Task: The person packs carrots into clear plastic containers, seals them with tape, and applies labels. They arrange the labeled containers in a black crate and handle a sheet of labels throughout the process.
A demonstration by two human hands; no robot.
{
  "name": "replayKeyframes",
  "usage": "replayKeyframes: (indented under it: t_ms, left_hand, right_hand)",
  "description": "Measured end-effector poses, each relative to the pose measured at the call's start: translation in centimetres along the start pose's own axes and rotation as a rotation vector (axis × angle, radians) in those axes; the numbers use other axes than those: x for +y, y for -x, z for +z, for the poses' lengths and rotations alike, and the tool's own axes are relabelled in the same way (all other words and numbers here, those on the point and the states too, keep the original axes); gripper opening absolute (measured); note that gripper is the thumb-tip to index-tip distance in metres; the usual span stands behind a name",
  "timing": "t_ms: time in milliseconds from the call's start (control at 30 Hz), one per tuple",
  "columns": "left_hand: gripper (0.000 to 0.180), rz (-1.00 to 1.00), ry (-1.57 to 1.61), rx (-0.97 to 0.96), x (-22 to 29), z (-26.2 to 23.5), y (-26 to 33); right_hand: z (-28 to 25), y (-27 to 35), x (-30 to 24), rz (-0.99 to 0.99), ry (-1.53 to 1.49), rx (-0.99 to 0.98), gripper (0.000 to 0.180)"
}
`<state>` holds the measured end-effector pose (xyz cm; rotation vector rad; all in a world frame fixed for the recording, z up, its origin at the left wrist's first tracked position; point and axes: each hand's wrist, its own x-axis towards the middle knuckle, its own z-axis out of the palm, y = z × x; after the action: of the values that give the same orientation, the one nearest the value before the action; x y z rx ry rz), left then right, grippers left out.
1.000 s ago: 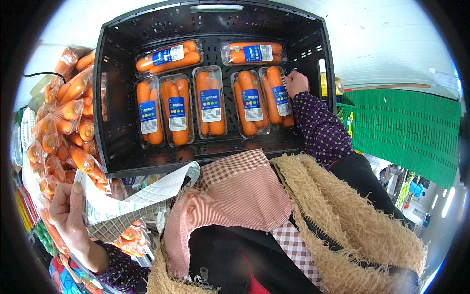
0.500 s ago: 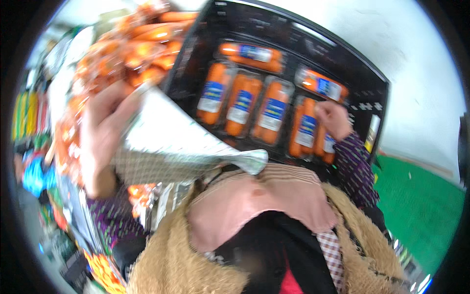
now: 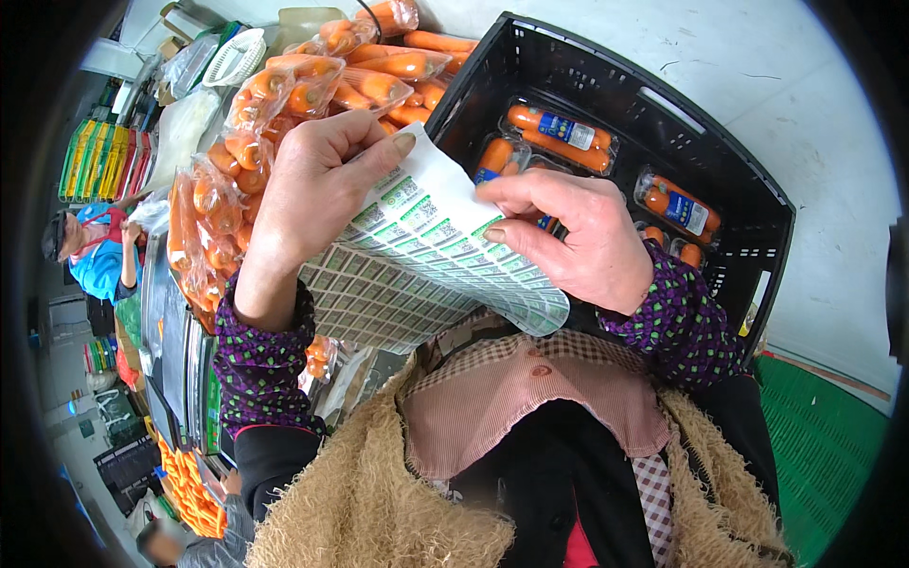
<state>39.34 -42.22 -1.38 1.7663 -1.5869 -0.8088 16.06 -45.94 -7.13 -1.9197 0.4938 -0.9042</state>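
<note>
My left hand [image 3: 322, 180] grips the upper left corner of a sheet of small green-and-white printed labels [image 3: 417, 256], its thumb on the front. A bare white strip shows along the sheet's top edge. My right hand [image 3: 578, 232] is at the sheet's right edge, thumb and forefinger bent onto it; whether a single label is between them cannot be made out. Behind the hands a black plastic crate [image 3: 653, 102] holds wrapped trays of carrots [image 3: 559, 137] with blue-and-white labels. My right hand and the sheet hide some of these trays.
Bagged carrots [image 3: 251, 156] are heaped left of the crate. A white basket [image 3: 235, 57] stands at the far left. Two other people are at the left, one in a blue garment [image 3: 98, 260], with loose carrots [image 3: 189, 488] below. Green slatted flooring [image 3: 814, 454] lies right.
My right hand has left the carrot trays in the crate and come over to the label sheet. My left hand has brought the sheet rightward and spread it more toward me.
</note>
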Motion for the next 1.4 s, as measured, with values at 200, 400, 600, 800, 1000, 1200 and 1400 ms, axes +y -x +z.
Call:
replayKeyframes:
  t_ms: [200, 400, 600, 800, 1000, 1200, 1400]
  left_hand:
    - [0.022, -0.043, -0.081, 0.013, -1.6, 0.6, 0.9]
    - [0.026, -0.125, -0.073, -0.029, -3.5, 1.5, 0.9]
    - [0.025, -0.130, 0.006, 0.023, -5.2, 1.6, 1.4]
    - [0.029, -0.165, -0.006, -0.014, -6.7, 1.8, 1.4]
    - [0.028, -0.184, -0.050, -0.028, -6.2, 1.8, 0.9]
    - [0.024, -0.189, -0.144, -0.020, -6.4, 2.0, -0.1]
    - [0.026, -0.165, -0.090, -0.025, -5.8, 1.8, -0.4]
  right_hand:
    - [2.6, 1.2, 0.5, -0.372, 0.291, 0.158, 0.026]
    - [4.3, 3.2, 1.6, -0.344, 0.405, 0.142, 0.018]
    - [-4.1, 5.5, 10.3, 0.632, -0.096, 0.436, 0.013]
    - [-5.3, 13.4, 24.2, 1.019, 0.040, 0.523, 0.015]
    - [-4.3, 15.7, 27.8, 0.800, 0.577, 0.418, 0.023]
    - [-2.6, 5.1, 11.5, 0.718, -0.224, 0.163, 0.015]
    - [3.0, 1.9, 2.6, 0.146, 0.016, -0.055, 0.027]
